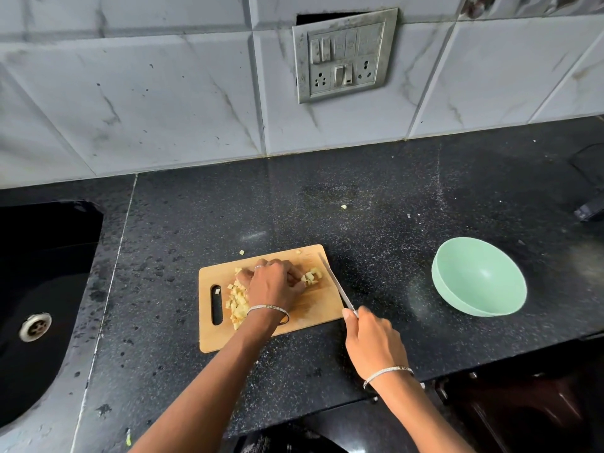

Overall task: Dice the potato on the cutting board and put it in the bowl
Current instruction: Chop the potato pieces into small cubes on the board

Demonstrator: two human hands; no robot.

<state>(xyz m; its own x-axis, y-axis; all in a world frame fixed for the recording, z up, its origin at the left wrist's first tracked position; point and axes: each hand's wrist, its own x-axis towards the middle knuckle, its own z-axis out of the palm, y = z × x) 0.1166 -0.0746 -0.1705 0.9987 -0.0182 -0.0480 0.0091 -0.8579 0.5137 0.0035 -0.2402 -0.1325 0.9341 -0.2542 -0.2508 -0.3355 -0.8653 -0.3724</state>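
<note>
- the potato [238,302] lies as small pale yellow cubes heaped on the wooden cutting board [209,338].
- the left hand [274,286] curls its fingers over the cubes.
- the right hand [372,341] grips the knife [336,284], whose blade lies along the board's right edge.

The left grip [274,286] curled over potato dice [237,304] on the cutting board [313,317], near the surface's [294,207] front edge. The right grip [372,341] held a knife [336,284] beside the board. The green bowl [478,277] stood toward the right edge.
</note>
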